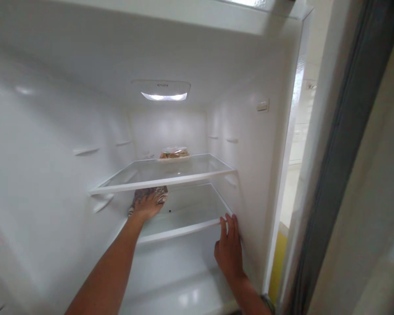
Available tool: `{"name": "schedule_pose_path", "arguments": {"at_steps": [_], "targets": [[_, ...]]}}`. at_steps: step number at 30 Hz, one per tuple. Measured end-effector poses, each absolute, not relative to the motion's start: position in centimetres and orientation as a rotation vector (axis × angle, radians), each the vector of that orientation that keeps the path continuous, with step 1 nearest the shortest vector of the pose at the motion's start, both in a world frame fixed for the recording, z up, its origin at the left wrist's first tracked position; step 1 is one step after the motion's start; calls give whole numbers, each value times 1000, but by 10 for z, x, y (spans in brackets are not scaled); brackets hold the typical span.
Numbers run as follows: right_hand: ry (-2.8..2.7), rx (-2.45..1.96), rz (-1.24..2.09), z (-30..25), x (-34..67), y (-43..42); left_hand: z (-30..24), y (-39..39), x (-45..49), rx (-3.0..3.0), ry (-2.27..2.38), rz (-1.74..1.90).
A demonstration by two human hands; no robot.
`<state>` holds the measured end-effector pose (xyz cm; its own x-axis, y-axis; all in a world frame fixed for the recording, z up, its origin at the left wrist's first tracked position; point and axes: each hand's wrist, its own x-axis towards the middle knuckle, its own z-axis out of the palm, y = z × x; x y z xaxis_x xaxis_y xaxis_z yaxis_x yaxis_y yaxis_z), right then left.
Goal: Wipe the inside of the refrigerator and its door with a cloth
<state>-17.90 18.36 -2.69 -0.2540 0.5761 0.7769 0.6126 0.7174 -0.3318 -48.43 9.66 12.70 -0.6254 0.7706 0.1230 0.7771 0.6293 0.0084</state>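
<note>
My left hand reaches into a fridge, between two glass shelves. It holds a dark patterned cloth against the left part of the lower shelf; the cloth is partly hidden by my hand and by the front edge of the upper shelf. My right hand grips the front right corner of that lower shelf, fingers hooked over its white trim and close to the right wall. Above, the upper glass shelf carries a wrapped tray of orange-brown food at the back.
A lit lamp sits in the fridge ceiling. Moulded shelf ledges stick out from both side walls. A small switch is on the right wall. The open door with its dark gasket stands at the right.
</note>
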Motion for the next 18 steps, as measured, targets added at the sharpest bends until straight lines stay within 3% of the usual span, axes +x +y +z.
{"name": "schedule_pose_path", "arguments": {"at_steps": [11,18], "targets": [[-1933,-902,19,-15,-173,170,123,59,-336,-1685,-2577,-73],[-1911,-899,69,-10,-175,167,126,89,-289,-1812,-2552,-130]]}}
